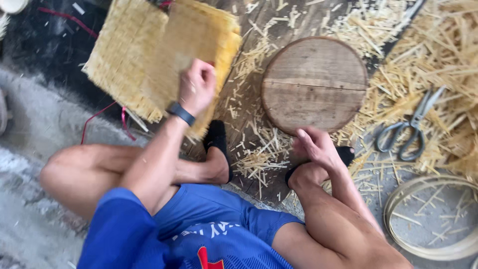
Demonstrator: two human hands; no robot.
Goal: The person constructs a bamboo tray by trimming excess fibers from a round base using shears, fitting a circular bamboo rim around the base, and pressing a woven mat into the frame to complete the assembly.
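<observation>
Two hands at work: left hand (pixel 196 85) fisted on the woven mat (pixel 149 55) at 11 o'clock, seemingly steadying it; right hand (pixel 313 147) loosely curled, empty, touching the round board (pixel 313 82). Scissors (pixel 409 127) at 3 o'clock amid straw (pixel 448 45); hoop (pixel 433 219) at 4.

Floor (pixel 45 124), straw scraps (pixel 448 45), round wooden block (pixel 313 82), scissors (pixel 408 127)

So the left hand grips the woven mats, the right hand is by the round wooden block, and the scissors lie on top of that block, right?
Not quite. In the head view the scissors lie on the straw-strewn floor to the right of the round wooden block, not on it; its top is bare. The rest holds: the left hand grips the woven mats, and the right hand is at the block's near edge.
</observation>
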